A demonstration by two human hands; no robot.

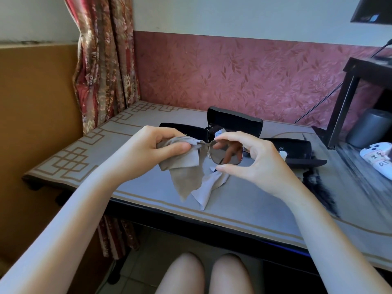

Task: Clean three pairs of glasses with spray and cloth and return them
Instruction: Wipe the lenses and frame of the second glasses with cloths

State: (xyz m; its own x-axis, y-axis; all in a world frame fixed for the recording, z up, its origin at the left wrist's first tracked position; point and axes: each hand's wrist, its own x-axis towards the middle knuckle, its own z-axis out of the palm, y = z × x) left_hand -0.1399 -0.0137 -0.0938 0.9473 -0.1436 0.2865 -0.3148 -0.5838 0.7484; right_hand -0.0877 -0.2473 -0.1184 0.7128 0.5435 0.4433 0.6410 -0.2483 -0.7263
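My right hand (247,158) pinches a pair of metal-framed sunglasses (226,152) by the rim of one grey lens, above the table. A grey cleaning cloth (184,164) is pressed around the other lens by my left hand (157,147), so that lens is hidden. A pale lilac cloth (209,187) lies on the table under the glasses. Three black glasses cases sit behind: a shut one (191,130) at the left, an open one (235,122) in the middle, an open one (297,149) at the right. The white tip (283,154) of something small shows by the right case.
The table (244,211) has a grey patterned mat and a dark front edge. A black shelf frame (347,98) stands at the right with a grey cylinder (367,128) under it. White game controllers (379,158) lie nearby. A curtain (104,60) hangs at the left.
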